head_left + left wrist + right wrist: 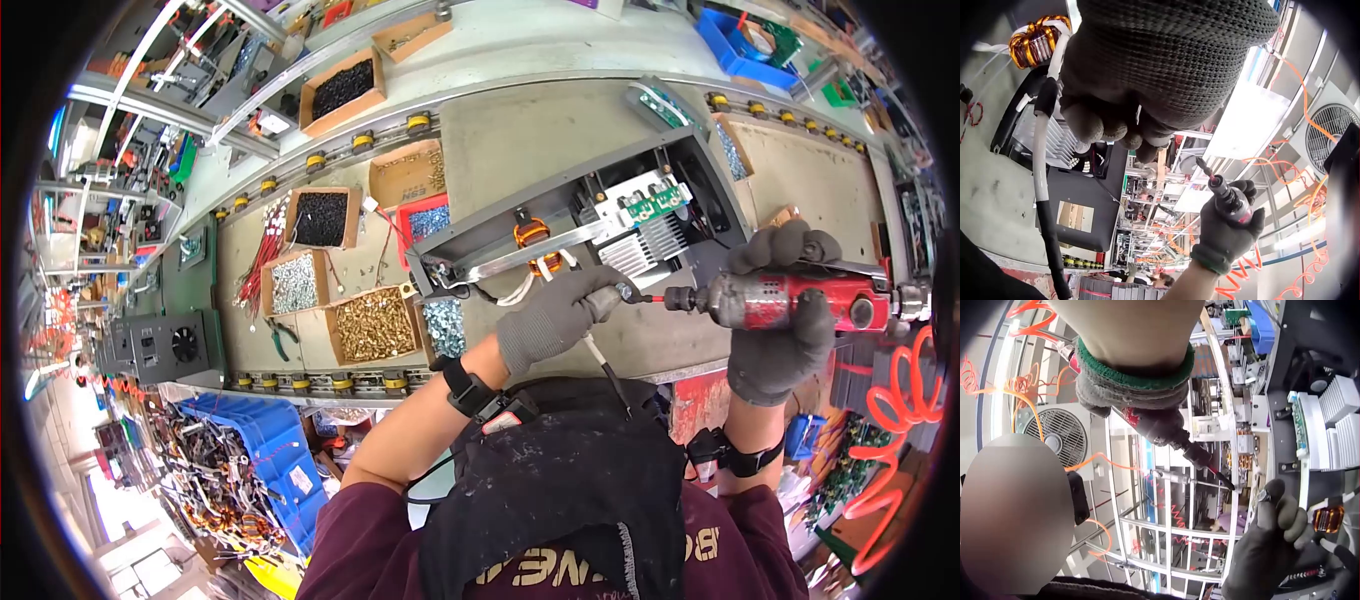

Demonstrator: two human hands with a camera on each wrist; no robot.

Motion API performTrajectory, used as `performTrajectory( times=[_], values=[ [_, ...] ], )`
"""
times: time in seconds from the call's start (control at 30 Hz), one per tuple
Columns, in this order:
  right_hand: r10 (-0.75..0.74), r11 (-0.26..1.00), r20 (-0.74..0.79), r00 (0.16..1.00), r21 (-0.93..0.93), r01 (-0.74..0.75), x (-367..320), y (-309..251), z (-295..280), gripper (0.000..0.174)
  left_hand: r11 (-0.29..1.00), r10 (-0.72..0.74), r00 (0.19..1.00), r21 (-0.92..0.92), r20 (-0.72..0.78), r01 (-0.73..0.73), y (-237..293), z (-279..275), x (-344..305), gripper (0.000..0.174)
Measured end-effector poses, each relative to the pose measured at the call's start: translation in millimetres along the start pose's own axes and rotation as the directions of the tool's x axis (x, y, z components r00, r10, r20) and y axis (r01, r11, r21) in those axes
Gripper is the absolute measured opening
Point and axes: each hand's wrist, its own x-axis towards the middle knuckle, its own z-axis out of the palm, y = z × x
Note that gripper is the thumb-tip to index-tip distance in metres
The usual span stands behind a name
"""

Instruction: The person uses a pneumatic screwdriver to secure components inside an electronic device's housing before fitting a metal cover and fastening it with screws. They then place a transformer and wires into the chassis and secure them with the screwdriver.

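My gloved left hand (560, 315) pinches a small shiny metal piece (1264, 495) between thumb and forefinger; its exact kind I cannot tell. In my gloved right hand (782, 350) is a red air screwdriver (750, 302), held level, its dark bit pointing at the left fingertips. Beyond both hands lies an open dark grey metal case (475, 238). Inside it sit a green circuit board (655, 205), a silver finned heatsink (645, 252) and a copper-wound coil (531, 232). A white cable with black sleeving (1041, 150) hangs past the left hand.
Left of the case stand cardboard boxes of black screws (322, 218), silver fasteners (294, 284) and brass fasteners (375, 325). Green-handled pliers (282, 340) lie nearby. A red coiled air hose (885, 470) hangs at right. Roller tracks (340, 382) edge the bench.
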Motion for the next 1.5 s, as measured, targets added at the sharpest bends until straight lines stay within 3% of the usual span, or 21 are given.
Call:
performTrajectory(
  times=[0.03, 0.17, 0.3, 0.37, 0.47, 0.6, 0.7, 0.73, 0.77, 0.8, 0.87, 0.93, 1.0, 1.23, 1.3, 1.33, 1.4, 1.5],
  values=[
    [0.022, 0.995, -0.129, 0.991, -0.091, -0.033, 4, 5, 14, 0.040, 1.000, 0.000, 1.000, 0.011, -0.004, 0.000, 0, -2, 0, 0.028],
    [0.009, 0.972, -0.141, 0.990, -0.230, -0.042, 10, 23, 7, 0.042, 0.998, 0.041, 0.999, 0.041, -0.004, -0.041, -7, -4, 6, 0.027],
    [-0.070, 0.969, -0.110, 0.991, -0.242, 0.042, 16, 29, -2, 0.040, 0.998, 0.018, 0.999, -0.060, -0.026, -0.020, -11, -9, 17, 0.026],
    [-0.063, 0.979, -0.151, 0.987, -0.202, 0.031, 19, 27, -1, 0.041, 0.959, -0.224, 0.975, -0.174, 0.014, 0.223, -3, -13, 19, 0.026],
    [-0.041, 0.980, -0.109, 0.993, -0.200, 0.019, 22, 33, -6, 0.039, 0.977, -0.151, 0.989, -0.151, 0.005, 0.150, -8, -12, 22, 0.026],
    [-0.041, 0.977, -0.106, 0.994, -0.214, 0.018, 21, 39, -3, 0.036, 0.983, -0.159, 0.987, -0.101, -0.037, 0.155, -15, -10, 24, 0.026],
    [0.016, 0.965, -0.191, 0.981, -0.254, -0.065, 20, 41, 1, 0.042, 0.988, -0.092, 0.993, -0.134, -0.072, 0.081, -21, -8, 26, 0.024],
    [-0.009, 0.964, -0.208, 0.978, -0.263, -0.047, 21, 44, -1, 0.041, 0.991, 0.113, 0.979, 0.089, -0.167, -0.099, -23, -8, 31, 0.024],
    [-0.033, 0.962, -0.225, 0.974, -0.273, -0.030, 21, 47, -4, 0.040, 0.914, 0.327, 0.921, 0.320, -0.213, -0.250, -25, -9, 35, 0.026],
    [-0.032, 0.962, -0.224, 0.974, -0.272, -0.031, 23, 52, -6, 0.040, 0.914, 0.326, 0.921, 0.320, -0.214, -0.250, -25, -9, 39, 0.026],
    [-0.076, 0.948, -0.218, 0.973, -0.319, 0.003, 25, 64, -11, 0.035, 0.706, 0.346, 0.888, 0.707, -0.305, -0.033, -13, -8, 44, 0.036],
    [-0.106, 0.948, -0.216, 0.971, -0.317, 0.033, 27, 78, -18, 0.033, 0.696, 0.342, 0.870, 0.718, -0.354, 0.018, -11, -8, 54, 0.036],
    [-0.076, 0.937, -0.199, 0.977, -0.348, 0.002, 28, 87, -21, 0.033, 0.557, 0.327, 0.893, 0.827, -0.308, 0.081, -15, -10, 64, 0.027],
    [-0.105, 0.907, -0.086, 0.991, -0.417, 0.060, 39, 100, -26, 0.034, 0.663, 0.142, 0.864, 0.694, -0.484, 0.280, -1, -16, 65, 0.026],
    [-0.085, 0.901, -0.099, 0.991, -0.433, 0.033, 39, 101, -23, 0.034, 0.446, 0.035, 0.880, 0.796, -0.473, 0.410, 3, -21, 63, 0.025],
    [-0.066, 0.893, -0.114, 0.991, -0.449, 0.007, 39, 101, -22, 0.034, 0.448, 0.035, 0.879, 0.794, -0.475, 0.411, 1, -21, 63, 0.025],
    [-0.051, 0.886, -0.111, 0.993, -0.464, -0.006, 40, 99, -21, 0.033, 0.393, 0.267, 0.862, 0.866, -0.430, 0.310, -4, -18, 62, 0.023],
    [-0.041, 0.886, -0.104, 0.994, -0.463, -0.012, 41, 95, -19, 0.032, 0.394, 0.242, 0.860, 0.855, -0.449, 0.336, -2, -18, 70, 0.022]
  ],
)
